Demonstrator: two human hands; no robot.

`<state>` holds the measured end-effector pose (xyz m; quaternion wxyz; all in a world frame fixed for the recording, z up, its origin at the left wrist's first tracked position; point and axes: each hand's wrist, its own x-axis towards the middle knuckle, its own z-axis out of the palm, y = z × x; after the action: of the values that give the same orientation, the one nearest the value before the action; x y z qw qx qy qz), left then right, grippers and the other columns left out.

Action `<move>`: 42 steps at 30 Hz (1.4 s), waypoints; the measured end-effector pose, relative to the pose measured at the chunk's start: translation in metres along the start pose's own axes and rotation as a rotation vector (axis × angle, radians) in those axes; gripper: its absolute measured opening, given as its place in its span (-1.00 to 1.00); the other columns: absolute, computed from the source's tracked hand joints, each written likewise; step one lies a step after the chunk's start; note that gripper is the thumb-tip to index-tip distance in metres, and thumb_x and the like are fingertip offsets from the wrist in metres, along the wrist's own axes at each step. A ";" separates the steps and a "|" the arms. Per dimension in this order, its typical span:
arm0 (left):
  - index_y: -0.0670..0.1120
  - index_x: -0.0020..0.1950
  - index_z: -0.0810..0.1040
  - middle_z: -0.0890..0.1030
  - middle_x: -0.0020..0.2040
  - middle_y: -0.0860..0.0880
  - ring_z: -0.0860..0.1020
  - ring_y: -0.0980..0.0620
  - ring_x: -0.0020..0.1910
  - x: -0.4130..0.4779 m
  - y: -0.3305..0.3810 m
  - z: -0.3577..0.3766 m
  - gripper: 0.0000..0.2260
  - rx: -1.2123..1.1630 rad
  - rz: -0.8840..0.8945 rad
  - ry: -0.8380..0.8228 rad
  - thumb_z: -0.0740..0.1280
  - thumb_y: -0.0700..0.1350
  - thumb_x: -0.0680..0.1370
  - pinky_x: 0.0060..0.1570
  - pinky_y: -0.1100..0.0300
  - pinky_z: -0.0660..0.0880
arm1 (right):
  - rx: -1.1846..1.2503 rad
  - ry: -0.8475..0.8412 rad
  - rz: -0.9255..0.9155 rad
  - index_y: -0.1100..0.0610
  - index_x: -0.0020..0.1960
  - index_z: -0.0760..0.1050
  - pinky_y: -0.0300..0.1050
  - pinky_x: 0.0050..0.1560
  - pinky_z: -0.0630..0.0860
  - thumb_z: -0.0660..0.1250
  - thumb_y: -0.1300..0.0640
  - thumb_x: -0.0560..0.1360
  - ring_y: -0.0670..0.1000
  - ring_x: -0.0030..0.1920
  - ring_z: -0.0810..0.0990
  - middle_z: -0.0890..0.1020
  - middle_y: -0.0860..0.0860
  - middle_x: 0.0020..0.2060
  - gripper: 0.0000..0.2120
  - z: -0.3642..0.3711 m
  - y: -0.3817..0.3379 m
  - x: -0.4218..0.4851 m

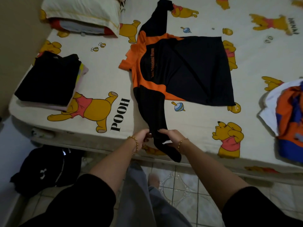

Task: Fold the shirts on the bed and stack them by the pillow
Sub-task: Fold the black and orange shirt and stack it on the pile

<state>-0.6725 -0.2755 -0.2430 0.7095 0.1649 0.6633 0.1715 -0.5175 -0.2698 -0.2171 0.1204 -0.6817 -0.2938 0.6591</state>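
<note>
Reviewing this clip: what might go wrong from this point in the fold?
Both hands, left hand and right hand, pinch one sleeve whose cuff hangs off the bed edge; pulling may drag the black and orange shirt askew. Its diagonal crease could get folded in.

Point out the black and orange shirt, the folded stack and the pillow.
Black and orange shirt (pixel 193 69): head view, on its black body.
Folded stack (pixel 49 77): head view, top black garment.
Pillow (pixel 82 9): head view, pale cover.

Black sleeves (pixel 91 199) pushed up forearms; gold bead bracelets (pixel 135 143) both wrists; grey trousers (pixel 147 202).
</note>
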 end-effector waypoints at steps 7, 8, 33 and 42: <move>-0.12 0.38 0.36 0.40 0.38 -0.10 0.35 -0.08 0.37 -0.020 0.005 0.015 -0.67 -0.159 0.123 0.029 0.18 -0.12 0.62 0.34 0.01 0.26 | -0.142 0.016 -0.220 0.32 -0.20 0.57 0.04 0.09 0.52 0.35 0.14 0.50 0.12 -0.06 0.62 0.63 0.18 -0.18 -0.76 -0.022 0.013 -0.024; -0.14 0.44 0.29 0.34 0.43 -0.12 0.30 -0.09 0.42 -0.021 0.005 0.019 -0.61 -0.167 0.103 0.024 0.17 -0.08 0.62 0.39 0.00 0.21 | -0.102 -0.013 -0.235 0.27 -0.17 0.57 0.02 0.07 0.54 0.31 0.19 0.53 0.13 -0.04 0.62 0.64 0.16 -0.15 -0.83 -0.022 0.014 -0.026; -0.11 0.15 0.49 0.53 0.13 -0.11 0.50 -0.06 0.11 -0.023 -0.010 -0.016 -0.78 0.456 0.179 0.276 0.34 -0.12 0.53 0.13 0.15 0.43 | -0.597 0.267 -0.147 0.17 0.30 0.43 -0.16 0.09 0.39 0.28 0.11 0.56 0.12 0.16 0.52 0.58 0.13 0.15 -0.67 -0.058 0.023 -0.018; -0.07 -0.03 0.50 0.61 -0.13 -0.10 0.51 0.00 -0.32 0.003 0.119 -0.050 -0.92 0.132 0.477 0.500 0.22 -0.16 0.56 -0.34 0.22 0.45 | -0.514 0.227 -0.348 0.16 0.18 0.51 -0.19 -0.17 0.45 0.20 0.22 0.56 0.01 -0.14 0.49 0.58 0.12 -0.08 -0.77 -0.031 -0.099 0.023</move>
<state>-0.7255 -0.1684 -0.1941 0.4532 0.3136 0.7689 0.3241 -0.5121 -0.1712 -0.1788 0.0870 -0.6984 -0.5473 0.4529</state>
